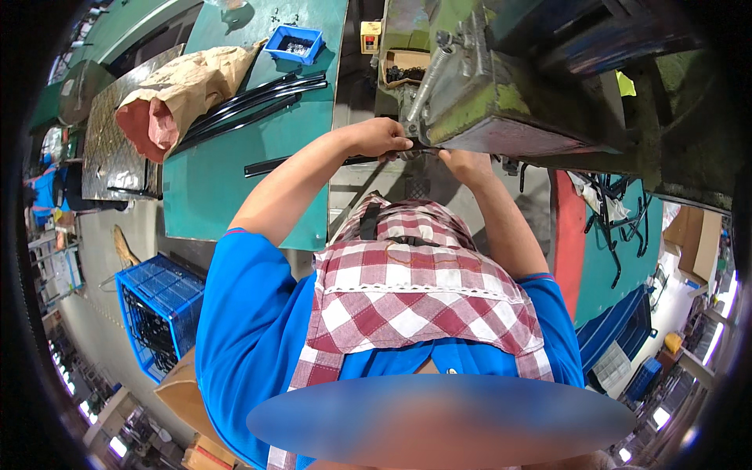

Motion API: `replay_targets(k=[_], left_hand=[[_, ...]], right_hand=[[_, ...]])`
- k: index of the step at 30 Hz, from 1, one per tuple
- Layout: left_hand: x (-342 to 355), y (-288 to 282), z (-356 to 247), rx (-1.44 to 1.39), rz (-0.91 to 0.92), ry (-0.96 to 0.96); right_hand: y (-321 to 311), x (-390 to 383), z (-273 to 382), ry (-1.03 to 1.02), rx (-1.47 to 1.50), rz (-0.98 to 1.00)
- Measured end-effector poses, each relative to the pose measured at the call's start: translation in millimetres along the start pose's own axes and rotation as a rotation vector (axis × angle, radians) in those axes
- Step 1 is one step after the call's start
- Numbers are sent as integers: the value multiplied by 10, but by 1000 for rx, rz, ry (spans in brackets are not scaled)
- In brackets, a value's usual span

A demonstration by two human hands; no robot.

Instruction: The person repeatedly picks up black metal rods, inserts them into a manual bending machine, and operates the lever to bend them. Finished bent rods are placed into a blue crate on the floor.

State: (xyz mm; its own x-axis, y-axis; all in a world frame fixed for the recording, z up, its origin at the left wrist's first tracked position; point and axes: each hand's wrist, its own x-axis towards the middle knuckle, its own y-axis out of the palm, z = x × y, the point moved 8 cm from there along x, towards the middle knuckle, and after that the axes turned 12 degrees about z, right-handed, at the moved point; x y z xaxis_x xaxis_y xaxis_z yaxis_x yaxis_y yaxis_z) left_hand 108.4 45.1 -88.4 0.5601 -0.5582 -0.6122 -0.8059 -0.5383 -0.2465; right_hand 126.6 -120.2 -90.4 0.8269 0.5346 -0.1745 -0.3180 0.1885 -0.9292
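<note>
A long thin black metal bar (pixel 270 166) runs from over the green table toward the working point of a green-painted machine (pixel 517 102). My left hand (pixel 380 138) is closed on the bar near the machine, its fingertips pinched together. On the other side of the working point my right hand (pixel 468 165) pinches the bar's right end, just below the machine's heavy block. The bar's middle passes in front of a spring (pixel 429 84) on the machine. Part of the bar is hidden behind my left hand and forearm.
More black bars (pixel 251 103) lie on the green table (pixel 211 196) beside a brown paper sack (pixel 196 78). A blue bin (pixel 294 45) with small parts stands farther back. Bent black pieces (pixel 607 215) lie on the right table. A blue crate (pixel 160 313) is at lower left.
</note>
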Motion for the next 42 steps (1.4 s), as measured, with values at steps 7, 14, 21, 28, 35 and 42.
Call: replay_targets(k=[7, 14, 21, 28, 35, 42], left_hand=[[224, 60, -62, -78, 92, 94], [84, 100, -153, -8, 156, 38], [-13, 51, -96, 216, 107, 29], [-123, 91, -112, 129, 119, 49], [-236, 443, -148, -68, 47, 77], [-84, 1093, -572, 175, -28, 38]], right_hand=[[32, -201, -219, -115, -72, -197], [-399, -308, 172, -355, -127, -484], [-273, -319, 92, -297, -100, -363], [-260, -200, 72, -120, -205, -190], [-420, -435, 74, 72, -51, 177], [-622, -1190, 76, -233, -171, -219]])
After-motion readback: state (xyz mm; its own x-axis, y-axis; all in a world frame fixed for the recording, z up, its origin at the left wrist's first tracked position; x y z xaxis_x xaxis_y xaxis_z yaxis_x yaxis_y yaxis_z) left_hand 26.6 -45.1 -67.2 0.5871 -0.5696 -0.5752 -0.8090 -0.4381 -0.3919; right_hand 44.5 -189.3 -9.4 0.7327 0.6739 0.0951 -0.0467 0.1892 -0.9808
